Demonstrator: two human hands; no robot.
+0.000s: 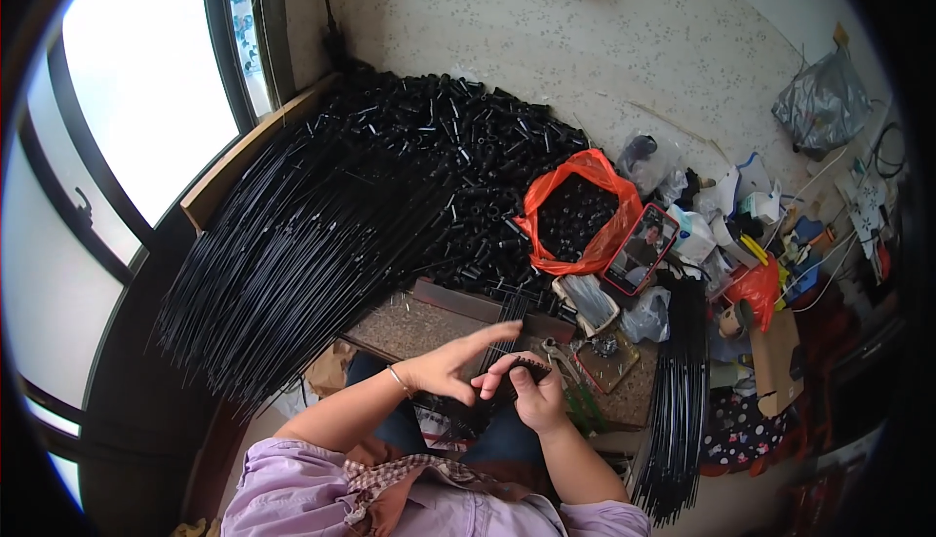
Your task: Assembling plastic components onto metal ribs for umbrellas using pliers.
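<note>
My left hand (451,362) is stretched out with fingers apart, above the near edge of the workbench, and I see nothing held in it. Beside it, my right hand (536,398) is closed around a small black piece with a toothed edge (530,368); its exact kind I cannot make out. Just beyond my fingers, a narrow bundle of thin black rods (510,315) lies on the bench, partly hidden by the left hand. Pliers with green handles (585,402) rest right of my right hand.
Long thin black rods (283,254) fan out at left, by a heap of short black tubes (429,118). A red plastic bag (531,225) holds small black parts. A phone (641,249) leans beside it. More rods (678,391) hang off the bench's right side.
</note>
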